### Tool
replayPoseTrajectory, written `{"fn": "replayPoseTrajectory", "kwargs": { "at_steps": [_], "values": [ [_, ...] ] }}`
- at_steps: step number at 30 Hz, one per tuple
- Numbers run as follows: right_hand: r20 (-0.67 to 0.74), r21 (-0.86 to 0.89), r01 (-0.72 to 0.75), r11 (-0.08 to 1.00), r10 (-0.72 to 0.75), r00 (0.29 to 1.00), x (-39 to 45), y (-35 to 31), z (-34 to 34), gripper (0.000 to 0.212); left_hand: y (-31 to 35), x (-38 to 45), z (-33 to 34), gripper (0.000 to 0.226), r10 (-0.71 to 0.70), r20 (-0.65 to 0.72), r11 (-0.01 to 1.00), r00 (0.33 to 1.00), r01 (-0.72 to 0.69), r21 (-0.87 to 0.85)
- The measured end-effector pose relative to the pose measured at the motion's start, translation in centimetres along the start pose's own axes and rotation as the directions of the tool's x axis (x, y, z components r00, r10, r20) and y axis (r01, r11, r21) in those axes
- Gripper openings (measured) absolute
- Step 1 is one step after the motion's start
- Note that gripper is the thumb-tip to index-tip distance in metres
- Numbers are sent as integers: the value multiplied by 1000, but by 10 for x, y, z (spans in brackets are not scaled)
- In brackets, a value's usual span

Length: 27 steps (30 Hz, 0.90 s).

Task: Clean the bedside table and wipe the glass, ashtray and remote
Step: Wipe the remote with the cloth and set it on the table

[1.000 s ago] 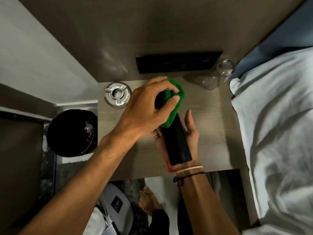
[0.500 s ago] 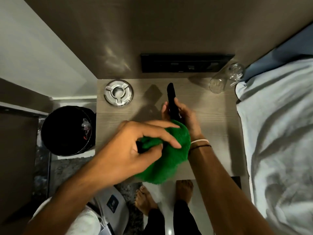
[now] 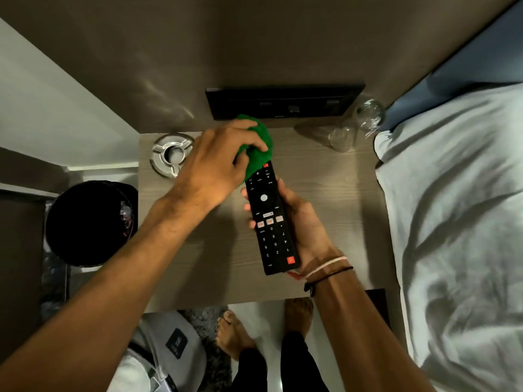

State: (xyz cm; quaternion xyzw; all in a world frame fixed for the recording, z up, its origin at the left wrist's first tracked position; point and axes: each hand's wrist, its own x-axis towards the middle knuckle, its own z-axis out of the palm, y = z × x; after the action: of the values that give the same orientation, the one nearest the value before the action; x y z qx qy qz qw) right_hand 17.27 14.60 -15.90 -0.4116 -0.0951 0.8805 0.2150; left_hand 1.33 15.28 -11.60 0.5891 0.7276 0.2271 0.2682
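Note:
My right hand (image 3: 304,222) holds a black remote (image 3: 271,222) button side up above the wooden bedside table (image 3: 334,210). My left hand (image 3: 218,162) grips a bunched green cloth (image 3: 256,148) and presses it on the remote's far end, hiding the buttons there. A metal ashtray (image 3: 171,154) sits at the table's back left corner, just left of my left hand. A clear glass (image 3: 343,137) stands at the back right, near the bed.
A black switch panel (image 3: 283,104) is on the wall behind the table. A black waste bin (image 3: 90,222) stands left of the table. The bed with its grey sheet (image 3: 452,222) borders the right side. My bare feet (image 3: 237,332) and a grey bag (image 3: 167,346) are below.
The remote has been turned button side up and drawn back toward me. My left hand with the cloth went from the near end up to the remote's far end.

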Motion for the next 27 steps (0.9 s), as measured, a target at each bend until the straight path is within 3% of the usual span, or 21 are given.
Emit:
{"fn": "replayPoseTrajectory", "kwargs": {
  "at_steps": [6, 12, 16, 18, 23, 27],
  "values": [
    [-23, 197, 53, 979, -49, 999, -3, 0, -3, 33, 14, -27, 11, 40, 160, 132, 987, 978, -163, 11],
    [-106, 291, -17, 957, 50, 993, -1, 5, 12, 44, 16, -71, 4, 40, 204, 265, 976, 943, -176, -125],
    [-144, 251, 47, 967, -10, 990, 7, 10, 16, 55, 11, -88, -19, 41, 206, 335, 976, 920, -168, -139],
    [-271, 183, 127, 975, -74, 960, 18, 12, 13, 55, 6, -96, -28, 41, 179, 381, 978, 907, -121, -170],
    [-623, 117, 244, 963, -120, 773, 40, -1, -6, 40, -21, -115, -37, 51, 104, 361, 949, 927, 16, -314],
    [-636, 112, 268, 957, -138, 760, 55, -15, -12, 24, -44, -121, -34, 57, -2, 239, 922, 971, 94, -376]
  ]
}}
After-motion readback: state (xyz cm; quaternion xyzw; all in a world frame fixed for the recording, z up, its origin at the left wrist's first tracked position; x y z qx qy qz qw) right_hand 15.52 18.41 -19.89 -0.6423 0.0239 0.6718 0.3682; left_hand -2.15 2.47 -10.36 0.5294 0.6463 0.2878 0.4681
